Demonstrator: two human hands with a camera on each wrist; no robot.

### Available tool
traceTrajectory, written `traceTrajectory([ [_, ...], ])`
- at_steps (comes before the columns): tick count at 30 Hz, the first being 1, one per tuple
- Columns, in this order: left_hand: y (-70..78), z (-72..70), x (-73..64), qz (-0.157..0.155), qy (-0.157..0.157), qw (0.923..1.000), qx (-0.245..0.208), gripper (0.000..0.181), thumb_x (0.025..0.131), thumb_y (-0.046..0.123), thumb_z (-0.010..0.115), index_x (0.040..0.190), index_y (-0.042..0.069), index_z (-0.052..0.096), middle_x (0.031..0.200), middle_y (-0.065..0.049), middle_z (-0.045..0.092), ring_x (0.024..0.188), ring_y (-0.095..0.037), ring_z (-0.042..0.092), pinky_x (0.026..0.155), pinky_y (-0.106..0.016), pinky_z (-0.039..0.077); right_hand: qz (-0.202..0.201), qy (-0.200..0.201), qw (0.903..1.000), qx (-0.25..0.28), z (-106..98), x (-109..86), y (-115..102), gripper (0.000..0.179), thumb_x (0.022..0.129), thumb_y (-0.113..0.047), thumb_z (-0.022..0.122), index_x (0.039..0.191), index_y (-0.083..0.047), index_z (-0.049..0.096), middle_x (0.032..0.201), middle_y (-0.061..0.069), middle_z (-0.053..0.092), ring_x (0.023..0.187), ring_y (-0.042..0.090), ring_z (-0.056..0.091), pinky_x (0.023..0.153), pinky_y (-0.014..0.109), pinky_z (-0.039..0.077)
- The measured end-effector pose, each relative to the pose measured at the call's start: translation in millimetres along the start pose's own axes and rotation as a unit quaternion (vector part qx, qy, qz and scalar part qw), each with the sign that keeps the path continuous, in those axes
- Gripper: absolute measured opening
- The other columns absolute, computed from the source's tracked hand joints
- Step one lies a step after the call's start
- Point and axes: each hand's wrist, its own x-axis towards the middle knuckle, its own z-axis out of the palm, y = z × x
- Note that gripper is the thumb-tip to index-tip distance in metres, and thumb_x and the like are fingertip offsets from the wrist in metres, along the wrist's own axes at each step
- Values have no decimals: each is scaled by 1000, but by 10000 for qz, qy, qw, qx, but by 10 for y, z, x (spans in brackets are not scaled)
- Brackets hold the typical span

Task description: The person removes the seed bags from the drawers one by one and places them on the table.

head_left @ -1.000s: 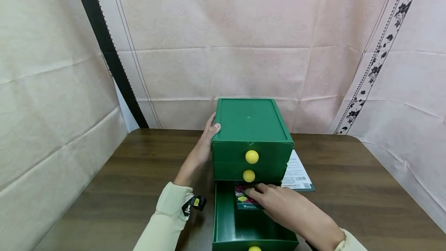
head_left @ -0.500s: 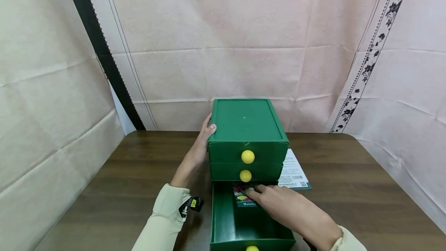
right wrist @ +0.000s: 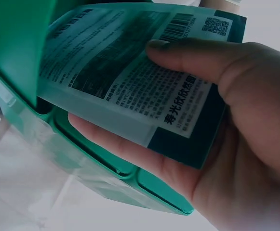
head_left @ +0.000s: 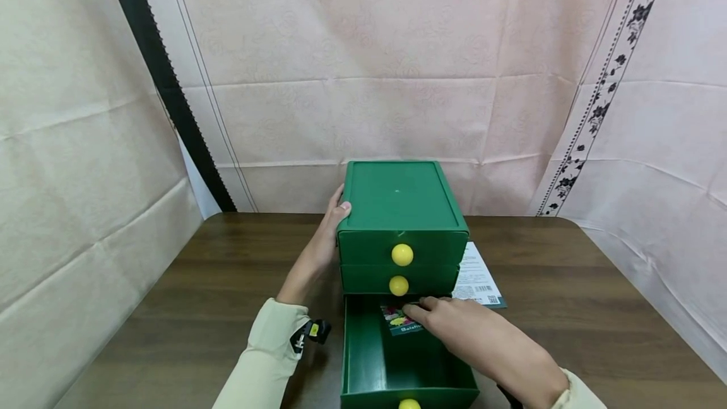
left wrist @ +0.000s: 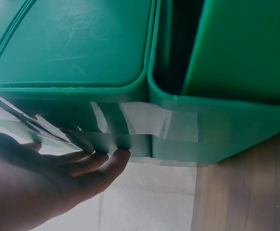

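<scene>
One printed packet (right wrist: 125, 62) lies in the right hand (right wrist: 248, 144), pinched between thumb (right wrist: 193, 57) and fingers (right wrist: 123, 146).

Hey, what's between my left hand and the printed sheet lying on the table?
The green cabinet: your left hand touches its left side, and the sheet shows past its right. The head view shows this.

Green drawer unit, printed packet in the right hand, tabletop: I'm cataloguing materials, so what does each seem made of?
Green drawer unit: probably moulded plastic, semi-gloss, from its rounded edges, light scratches and reflections.
Printed packet: likely plastic film or coated paper, smooth; its thin, straight edges fit either.
Tabletop: wood or wood-look laminate, satin; brown grain shows.
</scene>
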Motion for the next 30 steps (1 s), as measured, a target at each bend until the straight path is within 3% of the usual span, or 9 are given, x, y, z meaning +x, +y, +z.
traceTrajectory([
  [8, 0, 0, 7, 23, -19, 10000, -11, 75, 106, 51, 28, 171, 25, -1, 175, -11, 2, 159, -38, 7, 121, -72, 11, 4, 29, 10000, -4, -106, -101, -23, 63, 87, 1, 82, 142, -23, 62, 130, 6, 70, 107, 25, 71, 84, 47, 62],
  [13, 9, 3, 6, 16, 0, 10000, -21, 74, 107, 50, 28, 171, 25, 1, 175, -10, 3, 159, -36, 7, 122, -70, 11, 96, -122, 9992, 357, -191, -202, -37, 68, 85, -2, 85, 144, -25, 61, 135, 6, 67, 109, 27, 71, 90, 51, 60],
  [30, 9, -3, 14, 16, -5, 10000, -76, 75, 105, 49, 28, 171, 23, 1, 175, -12, 3, 158, -36, 9, 123, -67, 12, -45, 66, 9998, 179, -358, -496, -46, 64, 88, -9, 84, 144, -29, 62, 134, 0, 67, 109, 28, 69, 89, 53, 59],
])
